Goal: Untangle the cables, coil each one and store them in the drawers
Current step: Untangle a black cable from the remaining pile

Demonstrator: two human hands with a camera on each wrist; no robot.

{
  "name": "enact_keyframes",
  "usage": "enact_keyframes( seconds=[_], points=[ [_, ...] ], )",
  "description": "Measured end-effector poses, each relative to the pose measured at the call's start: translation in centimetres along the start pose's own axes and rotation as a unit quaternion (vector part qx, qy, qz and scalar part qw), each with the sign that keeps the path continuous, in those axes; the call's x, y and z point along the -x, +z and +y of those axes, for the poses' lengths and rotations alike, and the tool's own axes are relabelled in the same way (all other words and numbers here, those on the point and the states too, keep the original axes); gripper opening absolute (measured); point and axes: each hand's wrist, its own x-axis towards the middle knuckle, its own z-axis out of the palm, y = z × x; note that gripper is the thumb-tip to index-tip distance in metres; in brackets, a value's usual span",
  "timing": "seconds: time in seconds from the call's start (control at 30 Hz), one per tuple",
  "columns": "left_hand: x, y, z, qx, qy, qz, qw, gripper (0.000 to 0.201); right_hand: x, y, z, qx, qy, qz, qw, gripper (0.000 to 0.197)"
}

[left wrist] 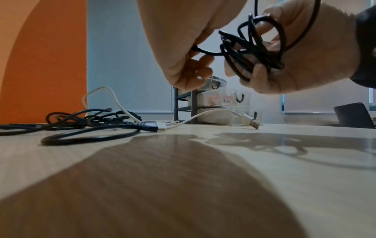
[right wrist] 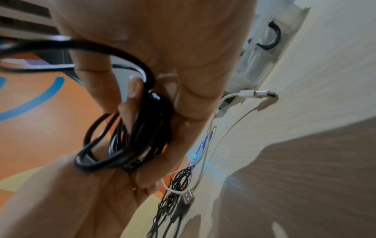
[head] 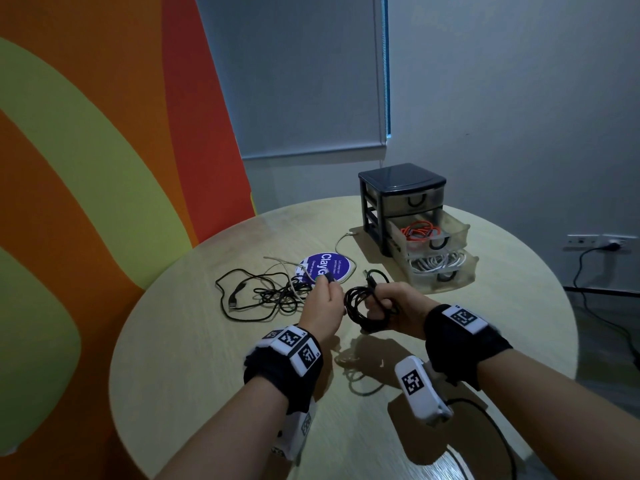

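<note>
right hand (head: 394,308) at frame centre, fingers curled through black coil (head: 363,306). left hand (head: 323,299) pinches free end. judgement: keep loops even, tuck end round bundle. tangle (head: 266,292) left of hands; drawers (head: 426,233) upper right, two open.

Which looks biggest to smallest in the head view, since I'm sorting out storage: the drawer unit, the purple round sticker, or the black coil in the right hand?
1. Drawer unit, clearly largest.
2. Purple round sticker and black coil look alike; the coil is nearer the camera, so I won't rank them.
</note>
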Motion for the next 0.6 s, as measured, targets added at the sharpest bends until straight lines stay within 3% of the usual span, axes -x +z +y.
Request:
enact_keyframes(
  seconds=[0.17,0.27,0.6],
  points=[
    [0.1,0.0,-0.2,-0.032,0.052,0.031,0.998,0.021,-0.4,-0.1,0.1,-0.043,0.028,-0.006,0.999,0.024],
    [0.2,0.1,-0.2,-0.044,0.073,0.053,0.995,0.022,-0.6,0.6,0.2,-0.016,0.016,0.048,0.999,0.034],
    [0.5,-0.5,0.3,0.005,0.140,0.164,0.976,0.023,-1.2,2.6,-0.7,0.098,-0.044,0.136,0.985,0.041]
  ],
)
